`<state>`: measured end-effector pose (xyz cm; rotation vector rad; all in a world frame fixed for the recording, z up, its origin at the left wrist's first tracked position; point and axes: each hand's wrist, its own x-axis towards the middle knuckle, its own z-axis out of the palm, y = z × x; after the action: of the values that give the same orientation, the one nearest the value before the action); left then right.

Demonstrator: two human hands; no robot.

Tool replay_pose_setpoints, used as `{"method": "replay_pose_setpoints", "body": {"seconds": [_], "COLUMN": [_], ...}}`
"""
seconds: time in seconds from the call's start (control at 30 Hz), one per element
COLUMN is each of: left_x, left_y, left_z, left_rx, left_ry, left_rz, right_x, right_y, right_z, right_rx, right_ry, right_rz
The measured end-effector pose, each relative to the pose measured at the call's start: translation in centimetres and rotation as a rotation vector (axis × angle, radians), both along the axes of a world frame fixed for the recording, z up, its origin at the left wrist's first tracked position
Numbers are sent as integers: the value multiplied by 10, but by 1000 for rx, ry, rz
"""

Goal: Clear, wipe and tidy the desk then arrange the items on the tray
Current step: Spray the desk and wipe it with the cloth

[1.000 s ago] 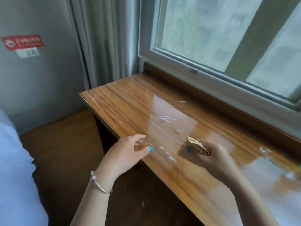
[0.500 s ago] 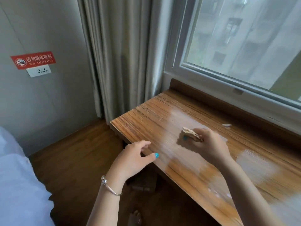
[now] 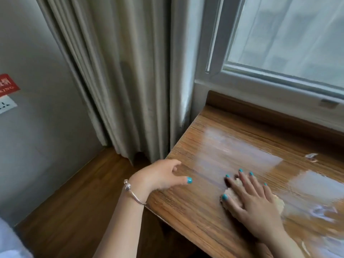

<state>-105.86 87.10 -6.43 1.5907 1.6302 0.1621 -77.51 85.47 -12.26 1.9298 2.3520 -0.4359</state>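
Note:
A glossy wooden desk [image 3: 204,216] runs under the window. My right hand [image 3: 251,200] lies flat, fingers spread, pressing a beige cloth [image 3: 229,194] onto the desktop; only the cloth's edges show around the palm. My left hand [image 3: 162,175] hovers at the desk's near left corner, fingers loosely curled, holding nothing, a silver bracelet on its wrist. A small white scrap [image 3: 310,157] lies on the desk to the right, toward the window. No tray is in view.
Grey curtains [image 3: 121,81] hang to the floor just left of the desk's end. The window frame and sill [image 3: 279,86] back the desk. A wall socket [image 3: 5,105] and red sign sit far left. White bedding [image 3: 9,244] shows bottom left.
The view has swung left toward the desk's end. My right hand went from pinching the bunched cloth to pressing it flat on the desktop. My left hand stays at the corner.

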Motion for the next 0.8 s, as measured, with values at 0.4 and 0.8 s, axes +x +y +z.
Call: {"method": "replay_pose_setpoints", "body": {"seconds": [0.4,0.8], "left_x": [-37,-106], "left_y": [125,207], "left_z": [-25,-19], "left_rx": [-11,46], "left_ry": [-142,-50], "left_rz": [-609,-916], "right_x": [-69,-240], "right_y": [0,18], "right_z": [-28,-29], "right_rx": [156,56], "right_ry": [-136,-253], "right_rz": [-827,-1096]}}
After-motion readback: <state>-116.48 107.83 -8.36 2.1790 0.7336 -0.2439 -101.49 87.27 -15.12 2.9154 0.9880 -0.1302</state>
